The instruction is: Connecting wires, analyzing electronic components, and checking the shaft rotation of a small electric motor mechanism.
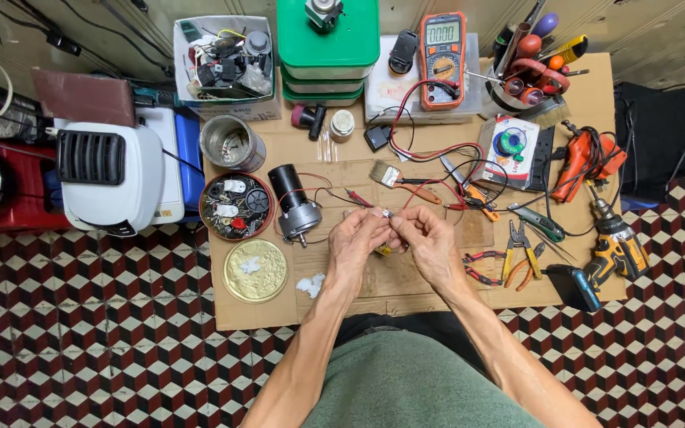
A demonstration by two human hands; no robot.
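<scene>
Hands: left hand (pixel 356 238) and right hand (pixel 428 242) meet fingertip to fingertip, both pinching one small metal part (pixel 387 214) between them.
Part: sits at the top of the joined fingers — too small to tell its kind.
Beside the left hand: one dark electric motor (pixel 292 202) just outside it; beyond that one round tin of small parts (pixel 237 207) and one gold lid (pixel 255 270).
Ahead of the hands: one paintbrush (pixel 388 175), then one orange multimeter (pixel 442 59) farther off.
Beside the right hand: one pair of pliers (pixel 521 251), and one cordless drill (pixel 616 238) well apart.
Under the hands: cardboard sheet (pixel 406 289).
</scene>
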